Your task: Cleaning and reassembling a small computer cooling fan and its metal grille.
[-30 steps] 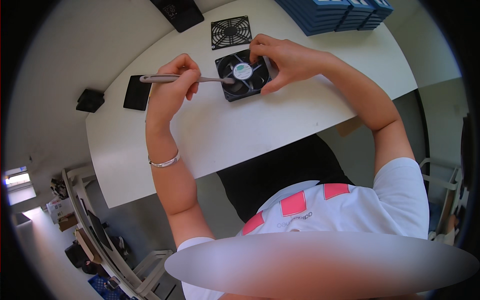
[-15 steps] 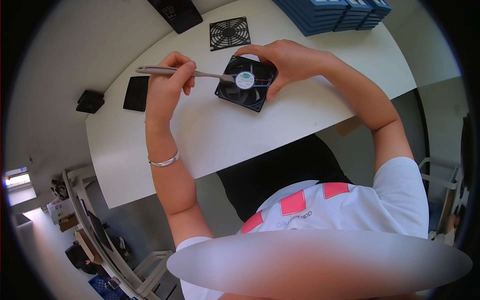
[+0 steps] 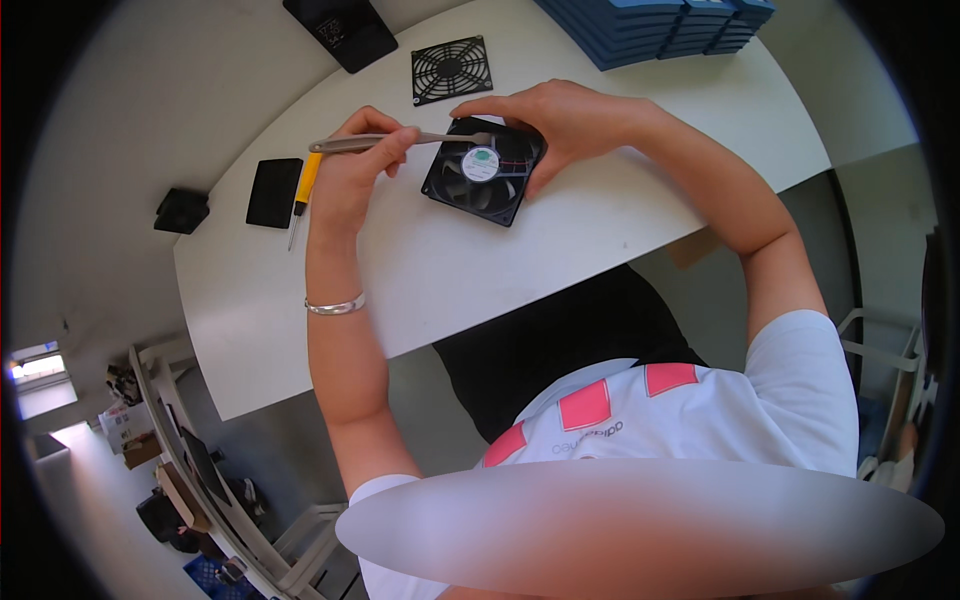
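My left hand (image 3: 365, 170) is closed on a slim grey-brown brush (image 3: 340, 144), whose dark bristled tip lies at the upper part of a black square fan (image 3: 466, 188), just above its round white label. My right hand (image 3: 545, 130) grips the fan's upper and right sides between fingers and thumb. A black slotted square grille (image 3: 450, 70) lies beyond the fan. To the left of my left hand are a yellow screwdriver (image 3: 306, 181) with a metal shaft and a flat black rectangular object (image 3: 273, 192).
The white curved table (image 3: 250, 330) holds a stack of blue boxes (image 3: 640, 30) at back right and a flat black device (image 3: 340, 30) at back left. A small black object (image 3: 182, 208) sits beyond the left edge. White chairs and shelving stand at the sides.
The fan has turned clockwise and shifted slightly toward me. The brush tip has moved up and right across it. My left hand moved right, showing the screwdriver beside it.
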A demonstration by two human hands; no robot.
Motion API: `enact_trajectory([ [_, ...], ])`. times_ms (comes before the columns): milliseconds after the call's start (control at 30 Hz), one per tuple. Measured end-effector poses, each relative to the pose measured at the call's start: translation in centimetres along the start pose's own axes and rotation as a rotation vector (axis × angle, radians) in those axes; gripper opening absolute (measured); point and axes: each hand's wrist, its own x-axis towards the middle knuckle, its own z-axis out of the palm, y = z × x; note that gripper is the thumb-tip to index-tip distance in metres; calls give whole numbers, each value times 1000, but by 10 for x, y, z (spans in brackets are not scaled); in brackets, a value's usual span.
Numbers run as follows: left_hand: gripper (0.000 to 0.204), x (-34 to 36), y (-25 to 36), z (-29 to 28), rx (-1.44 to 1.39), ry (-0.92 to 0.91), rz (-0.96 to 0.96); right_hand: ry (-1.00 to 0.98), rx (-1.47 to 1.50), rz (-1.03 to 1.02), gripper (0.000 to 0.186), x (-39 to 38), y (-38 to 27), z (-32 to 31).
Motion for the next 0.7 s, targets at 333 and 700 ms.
enact_trajectory([
  [333,23,-1,4,3,-66,65,-72,-48,10,-21,101,-2,-2,-4],
  [700,18,7,-10,-6,-182,64,-119,-151,26,79,99,-3,-5,-10],
])
